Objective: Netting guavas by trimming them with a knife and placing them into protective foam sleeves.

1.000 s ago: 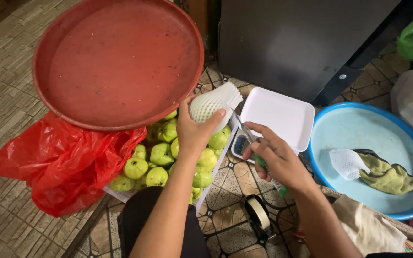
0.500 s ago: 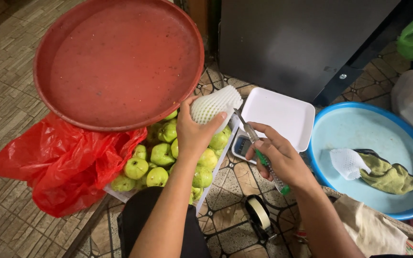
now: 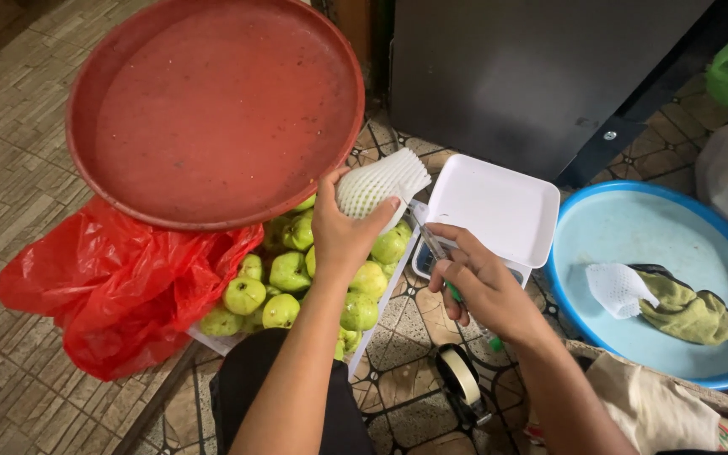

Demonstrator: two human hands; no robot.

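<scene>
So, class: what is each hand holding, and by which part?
Left hand grips a white foam-netted fruit around its lower end; right hand holds a green-handled tool by its handle.

A fruit in white foam netting [image 3: 377, 187], held tilted above green fruits; a green-handled tool [image 3: 452, 271] beside it.

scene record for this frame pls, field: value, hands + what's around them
left hand: grip on a fruit in white foam net, held above the green fruits
right hand: grip on a green-handled tool, beside the white tray
red round tray: over the fruits, empty
red plastic bag: left of the fruits
blue basin: holds a foam net and an olive cloth
tape roll: on the tiled floor
</scene>
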